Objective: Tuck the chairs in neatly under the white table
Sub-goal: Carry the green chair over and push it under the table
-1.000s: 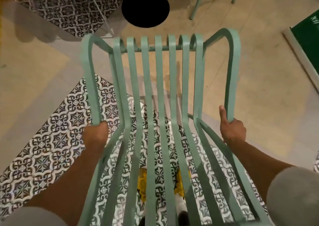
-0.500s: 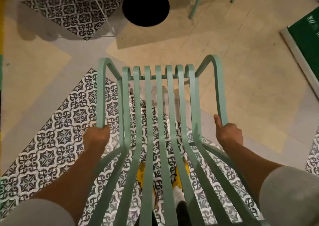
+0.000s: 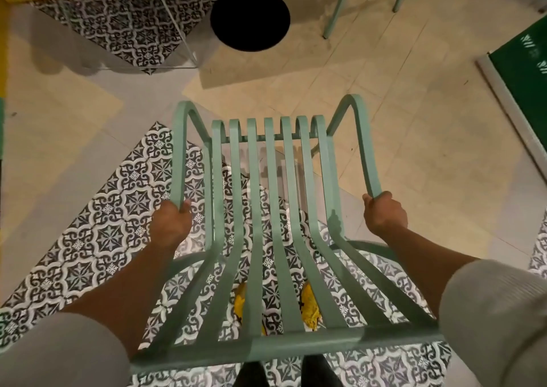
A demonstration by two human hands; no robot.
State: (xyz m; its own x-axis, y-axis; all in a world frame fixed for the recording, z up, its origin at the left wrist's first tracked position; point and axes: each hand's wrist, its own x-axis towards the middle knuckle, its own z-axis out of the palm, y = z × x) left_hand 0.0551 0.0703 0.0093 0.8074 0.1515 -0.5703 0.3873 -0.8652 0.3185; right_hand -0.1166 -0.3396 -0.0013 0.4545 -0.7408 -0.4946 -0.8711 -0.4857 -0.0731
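Gripping mint-green slatted chair [image 3: 268, 209] armrests, left hand [image 3: 171, 224] and right hand [image 3: 384, 212] clenched.

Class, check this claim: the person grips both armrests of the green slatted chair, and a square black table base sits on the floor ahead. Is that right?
Not quite. The head view shows the black table base is round, not square. The rest holds: left hand and right hand grip the armrests of the green slatted chair.

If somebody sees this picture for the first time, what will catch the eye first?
The mint-green slatted chair fills the middle, with the left hand and right hand each closed on an armrest. Patterned tiles lie under it, and a black round table base stands ahead at the top.
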